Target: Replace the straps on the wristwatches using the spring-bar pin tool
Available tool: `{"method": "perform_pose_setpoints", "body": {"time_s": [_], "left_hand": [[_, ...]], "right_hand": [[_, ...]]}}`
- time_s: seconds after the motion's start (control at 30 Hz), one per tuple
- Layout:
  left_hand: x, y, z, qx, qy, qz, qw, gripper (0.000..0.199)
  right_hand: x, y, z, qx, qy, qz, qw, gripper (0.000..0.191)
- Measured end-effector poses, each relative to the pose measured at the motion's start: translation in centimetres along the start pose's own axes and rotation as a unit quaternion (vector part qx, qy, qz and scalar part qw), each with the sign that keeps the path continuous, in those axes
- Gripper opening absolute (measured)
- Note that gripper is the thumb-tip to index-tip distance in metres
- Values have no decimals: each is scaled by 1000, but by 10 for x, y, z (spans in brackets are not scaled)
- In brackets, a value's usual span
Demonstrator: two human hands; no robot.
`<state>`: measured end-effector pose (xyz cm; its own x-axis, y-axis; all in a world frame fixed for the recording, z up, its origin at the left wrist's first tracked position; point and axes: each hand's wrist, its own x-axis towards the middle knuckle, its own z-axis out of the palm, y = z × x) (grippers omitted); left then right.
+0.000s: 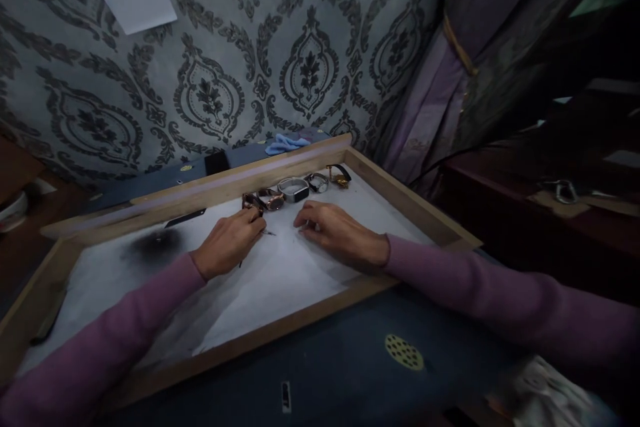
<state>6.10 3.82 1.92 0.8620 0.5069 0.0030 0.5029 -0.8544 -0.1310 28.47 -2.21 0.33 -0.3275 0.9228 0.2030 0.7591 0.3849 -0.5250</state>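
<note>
My left hand (231,240) is closed, fingertips pinched together in front of a rose-gold watch (273,202). A thin metal bit (269,233) pokes out by its fingertips; what it holds is mostly hidden. My right hand (337,232) hovers over the white sheet, fingers loosely bent, thumb apart, nothing visible in it. Beyond it sits a silver watch with a dark square face (295,191). Farther right in the same row are a small round silver watch (317,183) and a gold watch with a dark strap (341,177). All lie inside a shallow wooden frame (410,193).
A dark flat object (185,217) rests at the frame's back left, another (50,320) by its left wall. A blue cloth (286,143) lies behind the frame. Patterned wallpaper (310,73) rises at the back, with a purple curtain (430,100) at right.
</note>
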Motion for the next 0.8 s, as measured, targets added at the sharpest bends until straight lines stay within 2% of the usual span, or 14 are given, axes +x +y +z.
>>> {"method": "perform_pose_setpoints", "body": {"time_s": [0.13, 0.27, 0.43, 0.57, 0.7, 0.8], "left_hand": [[6, -1, -4, 31, -19, 20, 999, 21], [12, -7, -10, 23, -54, 40, 997, 18], [18, -6, -16, 5, -92, 51, 994, 12], [14, -2, -20, -7, -81, 42, 996, 11], [0, 1, -27, -97, -48, 0, 994, 8], [-13, 5, -30, -236, -53, -56, 969, 6]], "right_hand": [[0, 1, 2, -24, -69, -47, 996, 16], [6, 4, 3, -31, -107, -75, 991, 14], [16, 2, 2, -45, -140, -94, 985, 13], [18, -1, 1, -85, -154, -102, 979, 13], [16, -1, 3, -152, -164, -106, 969, 13], [14, 0, 3, -154, -168, -100, 969, 13]]}}
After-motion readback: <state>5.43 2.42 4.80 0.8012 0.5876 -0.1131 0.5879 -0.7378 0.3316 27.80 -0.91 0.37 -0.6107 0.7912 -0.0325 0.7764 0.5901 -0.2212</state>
